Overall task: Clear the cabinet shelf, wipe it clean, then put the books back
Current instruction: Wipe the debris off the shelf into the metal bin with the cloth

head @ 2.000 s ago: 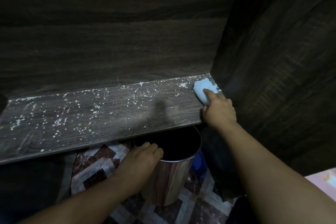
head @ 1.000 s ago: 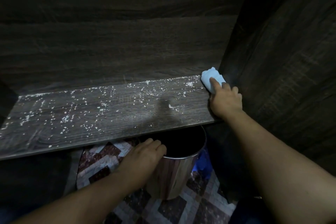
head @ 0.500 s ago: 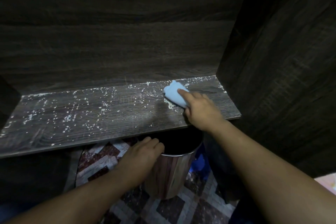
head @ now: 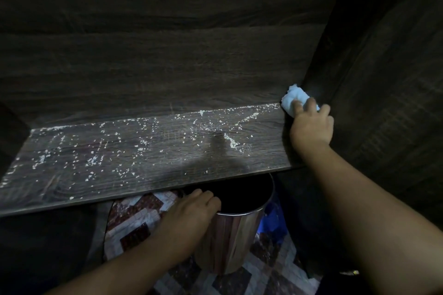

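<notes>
Head view: the cabinet shelf [head: 143,158] is a flat board of dark wood-grain laminate; its long axis runs left to right across the frame, with the front edge facing the person and the right end meeting the side panel [head: 383,79]. The back panel [head: 167,55] behind it has the same dark, streaked grain. White crumbs [head: 230,141], small and irregular, lie scattered over most of the board; they are thickest along the back edge and in a slanting line right of centre.

A light blue cloth [head: 293,100], soft and bunched into a wad, sits in the back right corner, touching the shelf and the side panel. The right hand [head: 311,127] presses down on it, its fingers [head: 311,105] bent over the top of the wad and slightly spread; the thumb is hidden.

Below the front edge stands a metal bin [head: 235,242], a cylinder with a shiny streaked wall and a dark open mouth that points upward, partly tucked under the board. The left hand [head: 189,215] grips its near rim, fingers held close together and curled over the edge.

The floor [head: 134,220] is patterned tile in red-brown and pale blocks; something blue [head: 273,220] lies just beside the bin, too dim to identify.
</notes>
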`<state>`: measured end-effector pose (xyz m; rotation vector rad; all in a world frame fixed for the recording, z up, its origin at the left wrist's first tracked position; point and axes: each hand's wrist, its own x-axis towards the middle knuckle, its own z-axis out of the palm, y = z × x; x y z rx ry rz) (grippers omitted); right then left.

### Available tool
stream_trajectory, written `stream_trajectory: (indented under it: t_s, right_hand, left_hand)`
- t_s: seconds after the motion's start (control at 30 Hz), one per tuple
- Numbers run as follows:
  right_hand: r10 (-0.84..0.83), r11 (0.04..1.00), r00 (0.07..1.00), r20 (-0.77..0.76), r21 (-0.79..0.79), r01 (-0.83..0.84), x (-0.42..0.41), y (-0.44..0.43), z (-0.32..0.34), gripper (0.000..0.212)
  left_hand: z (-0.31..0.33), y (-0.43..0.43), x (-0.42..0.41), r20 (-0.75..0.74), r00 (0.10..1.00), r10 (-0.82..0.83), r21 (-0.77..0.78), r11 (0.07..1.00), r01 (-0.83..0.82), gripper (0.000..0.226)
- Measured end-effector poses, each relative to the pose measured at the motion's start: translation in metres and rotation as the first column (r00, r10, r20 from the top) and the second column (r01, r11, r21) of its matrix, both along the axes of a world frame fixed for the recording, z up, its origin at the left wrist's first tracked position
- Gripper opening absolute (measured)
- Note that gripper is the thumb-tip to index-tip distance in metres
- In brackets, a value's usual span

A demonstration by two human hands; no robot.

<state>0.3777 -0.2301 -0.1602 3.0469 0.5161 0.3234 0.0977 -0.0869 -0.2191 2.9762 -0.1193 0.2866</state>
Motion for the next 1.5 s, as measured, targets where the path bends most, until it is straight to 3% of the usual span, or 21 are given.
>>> stream_trajectory:
  t_s: [0.13, 0.3, 0.43, 0.6, 0.7, 0.8, 0.93, 1.07, 1.23, 1.4, 1.5]
  right_hand:
    - [0.005, 0.991, 0.978, -0.209, 0.132, 0.023, 0.004, 0.006, -0.008, 0.066]
    - [0.094, 0.985, 0.972, -0.216, 0.161, -0.059, -0.006, 0.009, -0.009, 0.065]
    - [0.27, 0.958, 0.939, -0.215, 0.154, -0.24, -0.027, 0.029, -0.014, 0.065]
    - [0.435, 0.879, 0.874, -0.219, 0.315, -0.358, -0.048, 0.047, -0.01, 0.062]
    - [0.378, 0.886, 0.911, -0.163, 0.35, -0.305, -0.043, 0.047, -0.01, 0.061]
    - [0.195, 0.922, 0.98, -0.037, 0.347, -0.17, -0.028, 0.035, -0.007, 0.061]
    - [-0.07, 0.975, 0.996, 0.054, 0.216, 0.056, -0.012, 0.006, 0.002, 0.054]
    - [-0.061, 0.998, 0.998, -0.009, 0.019, 0.061, -0.005, 0.0, -0.006, 0.05]
    - [-0.056, 0.978, 0.961, -0.272, 0.18, 0.107, -0.003, 0.011, -0.006, 0.063]
    - [0.018, 0.968, 0.936, -0.352, 0.239, 0.072, -0.007, 0.01, 0.001, 0.059]
    - [0.12, 0.976, 0.934, -0.337, 0.211, -0.049, -0.022, 0.021, 0.008, 0.057]
  left_hand:
    - [-0.002, 0.004, -0.001, -0.006, 1.0, 0.018, -0.012, 1.0, -0.018, 0.054]
    - [-0.004, 0.006, -0.002, -0.002, 1.0, 0.018, -0.043, 0.999, -0.018, 0.054]
    - [-0.004, 0.004, -0.002, -0.003, 1.0, 0.011, -0.043, 0.999, -0.011, 0.053]
    - [-0.003, 0.001, -0.001, -0.014, 1.0, 0.01, -0.038, 0.999, -0.01, 0.057]
    - [0.0, 0.001, -0.001, -0.012, 1.0, 0.009, -0.035, 0.999, -0.009, 0.058]
    - [0.001, 0.003, -0.002, -0.005, 1.0, 0.001, -0.043, 0.999, -0.001, 0.055]
    - [0.0, 0.003, -0.004, -0.011, 1.0, 0.003, -0.025, 1.0, -0.003, 0.054]
    - [-0.001, 0.003, -0.006, -0.026, 1.0, 0.002, -0.036, 0.999, -0.003, 0.055]
    - [0.002, 0.002, -0.01, 0.0, 1.0, 0.011, -0.026, 1.0, -0.011, 0.05]
    - [0.0, 0.004, -0.012, 0.009, 1.0, 0.016, -0.027, 1.0, -0.016, 0.049]
    - [0.001, 0.002, -0.009, 0.001, 1.0, 0.02, -0.021, 1.0, -0.02, 0.048]
